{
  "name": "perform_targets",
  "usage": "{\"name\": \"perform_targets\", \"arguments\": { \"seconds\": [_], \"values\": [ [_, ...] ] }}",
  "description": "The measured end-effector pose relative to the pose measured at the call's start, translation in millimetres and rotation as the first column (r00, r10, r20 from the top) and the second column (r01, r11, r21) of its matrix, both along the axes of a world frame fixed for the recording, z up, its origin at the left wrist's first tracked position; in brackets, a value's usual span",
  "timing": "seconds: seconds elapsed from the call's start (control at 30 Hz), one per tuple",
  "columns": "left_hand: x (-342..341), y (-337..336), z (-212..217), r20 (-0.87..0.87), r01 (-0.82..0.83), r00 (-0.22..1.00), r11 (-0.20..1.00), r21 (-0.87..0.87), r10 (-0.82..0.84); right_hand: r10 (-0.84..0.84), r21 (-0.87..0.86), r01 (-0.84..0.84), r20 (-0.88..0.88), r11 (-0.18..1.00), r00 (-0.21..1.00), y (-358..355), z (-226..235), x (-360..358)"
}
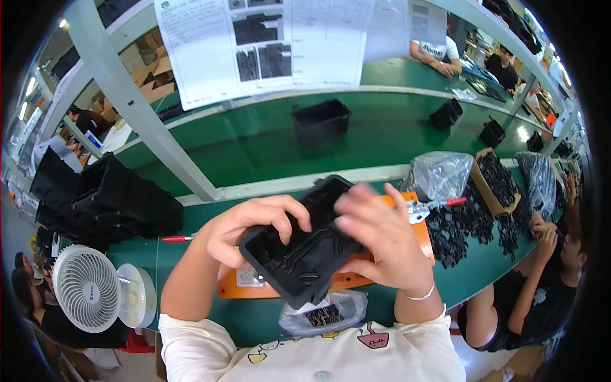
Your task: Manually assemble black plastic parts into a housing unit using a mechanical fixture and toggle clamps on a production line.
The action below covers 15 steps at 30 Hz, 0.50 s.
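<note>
In front of my chest, a black plastic box-shaped housing (305,254) is tilted with its open side facing up, showing ribs and moulded channels inside. My left hand (258,226) is closed on its left side, fingers hooked over the rim into the cavity. My right hand (382,235) is at the housing's right side, its thumb along the lower edge. The right fingers are smeared by motion, so their grip is unclear. Beneath the housing lies an orange fixture plate (245,283) on the green table. A clear bag of small dark parts (324,313) lies close to my body.
Stacked black housings (121,200) and a white fan (89,290) stand at left. Loose black parts (458,226), a clear plastic bag (439,175) and a red-tipped tool (455,202) lie right. Beyond the frame, a green conveyor carries another housing (321,121). A co-worker (547,267) sits at right.
</note>
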State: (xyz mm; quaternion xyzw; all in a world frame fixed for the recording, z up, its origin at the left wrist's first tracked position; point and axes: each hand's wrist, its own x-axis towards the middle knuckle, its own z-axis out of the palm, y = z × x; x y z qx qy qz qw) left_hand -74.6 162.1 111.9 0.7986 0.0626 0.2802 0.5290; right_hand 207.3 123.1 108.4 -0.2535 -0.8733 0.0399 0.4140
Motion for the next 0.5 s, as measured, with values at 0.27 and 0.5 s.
{"name": "perform_targets", "arguments": {
  "seconds": [0.27,0.5],
  "values": [
    [10.3,-49.0,-53.0,0.125,-0.579,0.811,0.815,0.028,0.572,-0.132,0.019,0.133,0.318,0.991,0.939,-36.3,-42.5,-2.9],
    [39.0,-78.3,-91.8,0.164,-0.838,0.505,0.436,0.328,0.848,-0.038,-0.136,0.081,0.291,0.987,0.956,-40.4,-57.1,-3.0]
  ]
}}
